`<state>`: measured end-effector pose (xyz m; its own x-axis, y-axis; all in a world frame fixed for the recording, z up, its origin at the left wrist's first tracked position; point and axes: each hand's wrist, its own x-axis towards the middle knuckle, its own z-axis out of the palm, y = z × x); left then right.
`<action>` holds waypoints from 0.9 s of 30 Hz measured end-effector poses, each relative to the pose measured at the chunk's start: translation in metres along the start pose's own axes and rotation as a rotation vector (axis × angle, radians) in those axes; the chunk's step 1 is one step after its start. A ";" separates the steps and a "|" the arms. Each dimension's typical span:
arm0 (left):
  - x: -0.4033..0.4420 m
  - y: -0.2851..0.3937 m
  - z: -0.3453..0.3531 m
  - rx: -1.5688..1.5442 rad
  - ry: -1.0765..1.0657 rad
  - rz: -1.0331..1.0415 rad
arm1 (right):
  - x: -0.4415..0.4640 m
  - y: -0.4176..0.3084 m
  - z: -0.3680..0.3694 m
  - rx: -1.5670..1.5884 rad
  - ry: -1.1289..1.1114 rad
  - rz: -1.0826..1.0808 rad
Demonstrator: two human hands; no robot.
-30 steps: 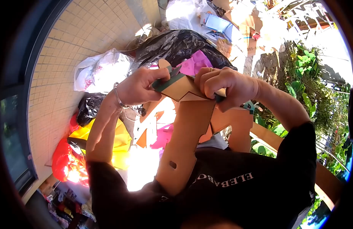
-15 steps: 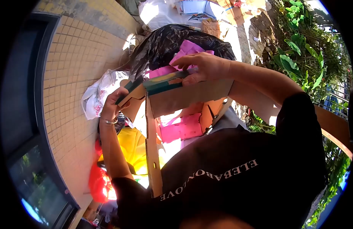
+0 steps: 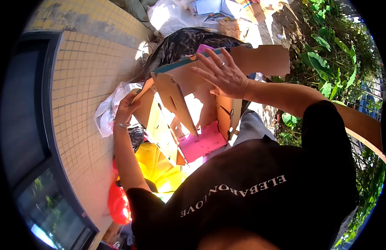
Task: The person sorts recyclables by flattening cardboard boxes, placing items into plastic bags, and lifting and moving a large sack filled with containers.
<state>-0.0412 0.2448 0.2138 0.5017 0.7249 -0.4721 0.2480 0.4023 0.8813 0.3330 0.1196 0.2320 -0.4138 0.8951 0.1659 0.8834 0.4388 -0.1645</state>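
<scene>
A cardboard box [image 3: 189,83] with unfolded flaps and a teal printed edge is held up in front of my black shirt. My left hand [image 3: 127,109] has its fingers closed around a panel at the box's left side. Spread fingers, one with a ring, show on my right hand [image 3: 224,76], which lies over the box's right part; whether the palm presses on it I cannot tell. A slotted flap [image 3: 176,102] slants across the box's opening. Below it, a pink sheet [image 3: 203,141] shows through the box.
Behind the box lies a black plastic bag [image 3: 176,46], with white bags and papers [image 3: 218,8] farther back. A tiled wall [image 3: 82,91] stands at the left. Yellow bag [image 3: 157,166] and red bag [image 3: 118,204] sit below my left arm. Green plants [image 3: 322,66] grow at the right.
My right hand has let go of the box's teal edge and spread its fingers. The box has tilted; a flap now hangs inward and another extends to the right. My left hand still grips.
</scene>
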 end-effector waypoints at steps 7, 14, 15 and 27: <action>-0.020 -0.003 -0.027 -0.026 0.060 -0.091 | 0.038 0.034 0.006 0.148 0.279 -0.219; -0.036 -0.011 -0.025 -0.106 0.245 -0.012 | 0.116 0.095 -0.046 0.048 0.291 0.290; -0.035 -0.014 -0.031 -0.123 0.253 0.015 | 0.121 0.094 -0.048 0.012 0.342 0.334; -0.079 -0.026 -0.077 -0.317 0.779 0.115 | -0.109 -0.022 0.051 0.701 0.189 0.498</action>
<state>-0.1511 0.2203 0.2260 -0.2339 0.9021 -0.3628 -0.0715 0.3561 0.9317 0.3471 0.0167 0.1677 0.0820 0.9946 0.0641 0.5873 0.0037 -0.8093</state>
